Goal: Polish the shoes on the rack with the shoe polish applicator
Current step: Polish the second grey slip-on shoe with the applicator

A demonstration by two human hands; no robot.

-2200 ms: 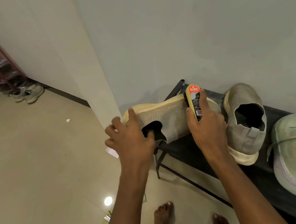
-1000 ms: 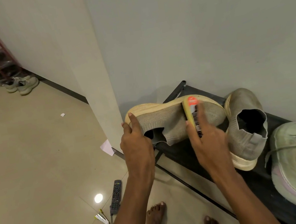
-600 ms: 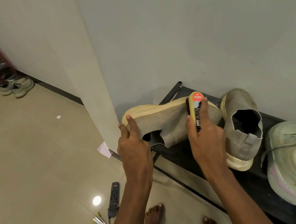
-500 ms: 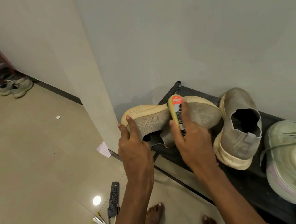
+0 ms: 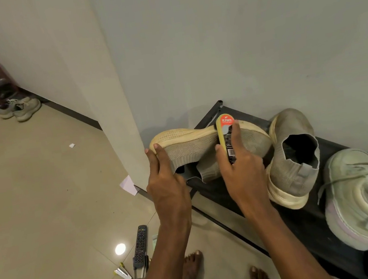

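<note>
**Polishing the beige knit shoe**

My left hand (image 5: 166,185) grips the heel end of the beige knit shoe (image 5: 194,147), tipped on its side at the rack's (image 5: 294,216) left end. My right hand's (image 5: 243,168) fingers clamp the yellow applicator (image 5: 224,133), red-labelled, against its cream sole.

You have four shoes (image 5: 292,158) on the rack (image 5: 221,196), two sneakers (image 5: 20,108) far left, one applicator (image 5: 226,140), one remote (image 5: 141,246).

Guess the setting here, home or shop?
Probably a home entryway or hall: a low black shoe rack against a plain wall, worn sneakers on the tiled floor, and a TV remote lying by bare feet.
</note>
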